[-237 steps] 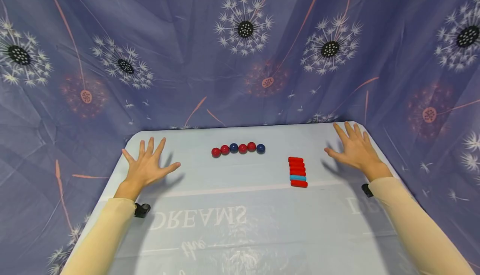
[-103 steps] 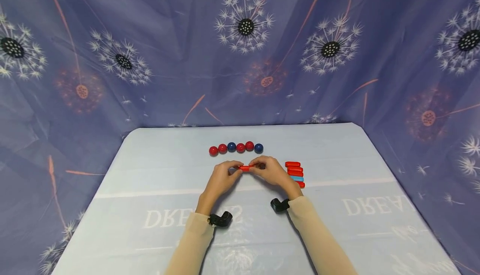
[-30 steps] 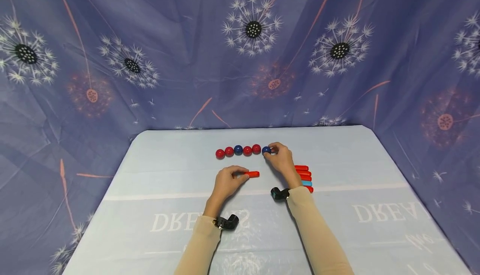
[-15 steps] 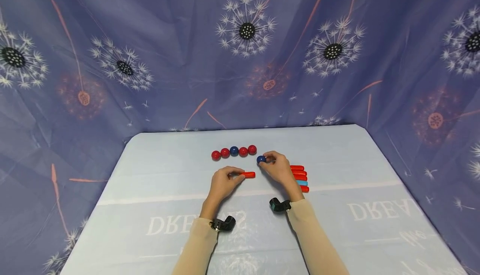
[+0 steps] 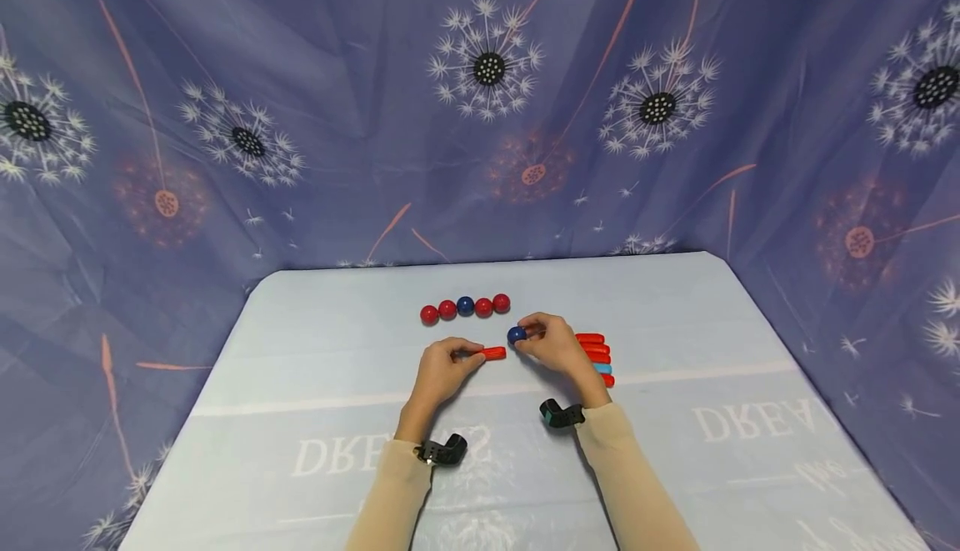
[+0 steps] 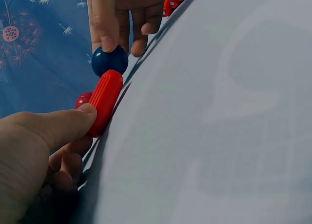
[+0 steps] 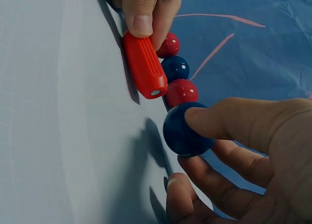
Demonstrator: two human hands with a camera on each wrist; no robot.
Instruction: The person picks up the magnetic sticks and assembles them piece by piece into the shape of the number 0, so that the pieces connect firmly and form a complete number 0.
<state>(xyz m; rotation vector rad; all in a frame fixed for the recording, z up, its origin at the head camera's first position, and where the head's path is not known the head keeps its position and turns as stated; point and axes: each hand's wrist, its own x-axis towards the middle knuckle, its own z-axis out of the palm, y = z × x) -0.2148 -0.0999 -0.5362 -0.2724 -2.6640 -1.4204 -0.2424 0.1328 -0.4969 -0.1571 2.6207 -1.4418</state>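
Observation:
My left hand (image 5: 441,369) pinches a short red ribbed rod (image 5: 493,353) near its left end, just over the table. A shiny metal spot shows on the rod's free end (image 7: 155,92). Between thumb and fingers, my right hand (image 5: 557,346) holds a dark blue ball (image 5: 516,335). The ball is close to the rod's free end. In the right wrist view, a gap shows between the held ball (image 7: 187,130) and the red rod (image 7: 144,68); the left wrist view shows them overlapping.
Behind the hands, a row of red balls (image 5: 483,308) with one blue ball (image 5: 465,306) lies on the white-covered table (image 5: 337,318). Several red rods (image 5: 596,349) and a light blue rod (image 5: 603,368) lie stacked side by side, partly hidden behind my right hand. A patterned purple curtain (image 5: 360,117) surrounds the table.
From spread and bare, my hands came together on a red rod. My right hand then took the blue ball from the row's right end and brought it nearer; my left kept the rod.

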